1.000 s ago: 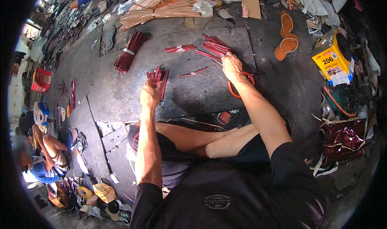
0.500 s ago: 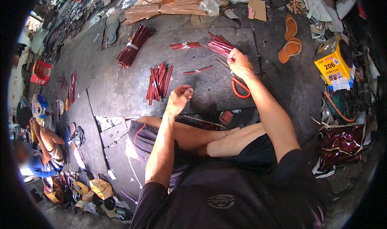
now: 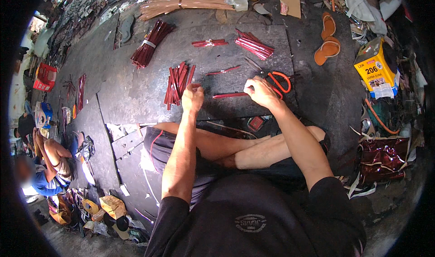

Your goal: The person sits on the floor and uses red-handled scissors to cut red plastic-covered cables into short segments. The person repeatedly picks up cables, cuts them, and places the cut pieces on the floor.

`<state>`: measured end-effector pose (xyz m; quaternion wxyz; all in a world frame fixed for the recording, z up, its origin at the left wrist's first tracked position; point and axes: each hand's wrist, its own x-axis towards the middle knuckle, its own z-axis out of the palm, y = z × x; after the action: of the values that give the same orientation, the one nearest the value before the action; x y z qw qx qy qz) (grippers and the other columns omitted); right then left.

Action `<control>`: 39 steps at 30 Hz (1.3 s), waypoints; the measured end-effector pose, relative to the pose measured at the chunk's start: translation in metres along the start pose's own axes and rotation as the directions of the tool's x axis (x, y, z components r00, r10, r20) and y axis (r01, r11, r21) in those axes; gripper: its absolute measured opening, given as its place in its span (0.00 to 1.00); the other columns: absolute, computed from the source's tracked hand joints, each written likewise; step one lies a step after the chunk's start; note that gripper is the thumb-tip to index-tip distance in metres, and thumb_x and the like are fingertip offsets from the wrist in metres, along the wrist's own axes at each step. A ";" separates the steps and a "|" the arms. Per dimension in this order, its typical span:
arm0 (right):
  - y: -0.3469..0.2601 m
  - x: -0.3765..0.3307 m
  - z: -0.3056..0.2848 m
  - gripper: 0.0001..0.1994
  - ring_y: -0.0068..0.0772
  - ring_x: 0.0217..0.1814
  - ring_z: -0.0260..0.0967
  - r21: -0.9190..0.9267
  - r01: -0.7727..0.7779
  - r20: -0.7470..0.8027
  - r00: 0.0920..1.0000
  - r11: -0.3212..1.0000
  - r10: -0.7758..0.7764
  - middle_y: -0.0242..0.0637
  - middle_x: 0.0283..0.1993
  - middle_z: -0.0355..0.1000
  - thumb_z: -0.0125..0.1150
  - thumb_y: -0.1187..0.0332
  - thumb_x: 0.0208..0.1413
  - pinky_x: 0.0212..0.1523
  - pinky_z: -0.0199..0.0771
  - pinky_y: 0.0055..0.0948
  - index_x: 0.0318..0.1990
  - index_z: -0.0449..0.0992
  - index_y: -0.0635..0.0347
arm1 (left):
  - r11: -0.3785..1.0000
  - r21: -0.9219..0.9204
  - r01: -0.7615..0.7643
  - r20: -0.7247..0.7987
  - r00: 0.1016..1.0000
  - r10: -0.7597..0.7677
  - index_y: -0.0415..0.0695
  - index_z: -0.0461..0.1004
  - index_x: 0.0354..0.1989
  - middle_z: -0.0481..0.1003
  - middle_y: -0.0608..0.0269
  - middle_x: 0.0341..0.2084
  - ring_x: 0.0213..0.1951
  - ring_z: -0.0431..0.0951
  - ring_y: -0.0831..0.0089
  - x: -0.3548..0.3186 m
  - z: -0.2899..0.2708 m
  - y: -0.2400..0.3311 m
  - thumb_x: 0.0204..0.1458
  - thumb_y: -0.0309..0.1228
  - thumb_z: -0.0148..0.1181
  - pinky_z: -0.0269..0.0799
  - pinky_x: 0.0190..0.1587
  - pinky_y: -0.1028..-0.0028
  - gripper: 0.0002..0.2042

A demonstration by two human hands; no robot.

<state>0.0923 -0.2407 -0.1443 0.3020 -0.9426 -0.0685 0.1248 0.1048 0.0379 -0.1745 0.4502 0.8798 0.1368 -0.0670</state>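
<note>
Gripping a red strip (image 3: 231,95) between both hands' fingers, with orange-handled scissors (image 3: 278,81) just beside the right hand (image 3: 260,91).

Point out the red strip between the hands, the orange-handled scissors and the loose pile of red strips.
red strip (image 3: 229,95), head view, middle of its length.
orange-handled scissors (image 3: 282,77), head view, upper handle loop.
loose pile of red strips (image 3: 176,82), head view, centre of the pile.

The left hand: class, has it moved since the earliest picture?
Yes. The left hand has drawn right, off the pile of red strips, toward the right hand.
</note>
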 end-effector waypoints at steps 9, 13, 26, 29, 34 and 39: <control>0.012 0.004 -0.035 0.12 0.54 0.43 0.72 -0.084 -0.177 -0.386 0.913 0.981 0.132 0.50 0.36 0.74 0.65 0.61 0.51 0.45 0.70 0.45 0.33 0.76 0.61 | 0.998 0.036 -0.056 -0.144 0.988 0.060 0.44 0.73 0.45 0.79 0.45 0.36 0.40 0.80 0.49 0.050 0.018 0.000 0.52 0.44 0.60 0.74 0.43 0.58 0.19; 0.019 -0.012 -0.065 0.29 0.53 0.62 0.60 -0.228 -0.490 -0.194 0.870 0.842 0.454 0.56 0.56 0.64 0.71 0.62 0.46 0.61 0.64 0.42 0.53 0.67 0.68 | 0.957 -0.284 0.055 -0.159 0.982 -0.104 0.36 0.74 0.44 0.79 0.48 0.30 0.27 0.82 0.62 0.046 0.028 0.000 0.53 0.46 0.61 0.76 0.36 0.66 0.22; 0.035 -0.008 -0.052 0.33 0.52 0.63 0.63 -0.232 -0.438 -0.031 0.896 0.868 0.444 0.54 0.57 0.65 0.73 0.69 0.43 0.62 0.65 0.41 0.56 0.61 0.67 | 0.996 -0.083 -0.037 -0.101 0.995 0.028 0.42 0.79 0.35 0.81 0.57 0.30 0.34 0.81 0.66 0.041 0.028 0.019 0.45 0.39 0.69 0.74 0.41 0.70 0.14; 0.034 -0.008 -0.050 0.31 0.52 0.62 0.64 -0.236 -0.424 -0.053 0.904 0.875 0.424 0.54 0.57 0.66 0.73 0.69 0.43 0.62 0.65 0.42 0.54 0.63 0.65 | 0.993 -0.058 -0.100 -0.122 0.988 0.092 0.43 0.79 0.35 0.81 0.58 0.29 0.33 0.81 0.67 0.045 0.033 0.011 0.46 0.38 0.69 0.74 0.40 0.71 0.13; 0.032 -0.007 -0.048 0.30 0.53 0.61 0.64 -0.253 -0.436 -0.066 0.898 0.864 0.434 0.54 0.56 0.66 0.73 0.69 0.43 0.61 0.65 0.43 0.53 0.63 0.64 | 0.994 -0.079 -0.074 -0.136 0.989 0.062 0.44 0.79 0.35 0.81 0.59 0.30 0.33 0.81 0.68 0.042 0.035 0.013 0.46 0.36 0.69 0.74 0.40 0.71 0.12; 0.027 -0.007 -0.052 0.34 0.53 0.61 0.64 -0.280 -0.430 -0.047 0.899 0.858 0.435 0.55 0.57 0.66 0.72 0.69 0.44 0.61 0.66 0.41 0.58 0.61 0.67 | 0.993 -0.045 -0.106 -0.087 0.991 0.102 0.44 0.78 0.35 0.80 0.59 0.29 0.32 0.81 0.69 0.041 0.033 0.017 0.45 0.35 0.69 0.74 0.38 0.71 0.11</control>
<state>0.1012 -0.2927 -0.1179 0.1273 -0.9661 0.1250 0.1866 0.1488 0.0088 -0.1909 0.4686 0.8764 0.1113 -0.0026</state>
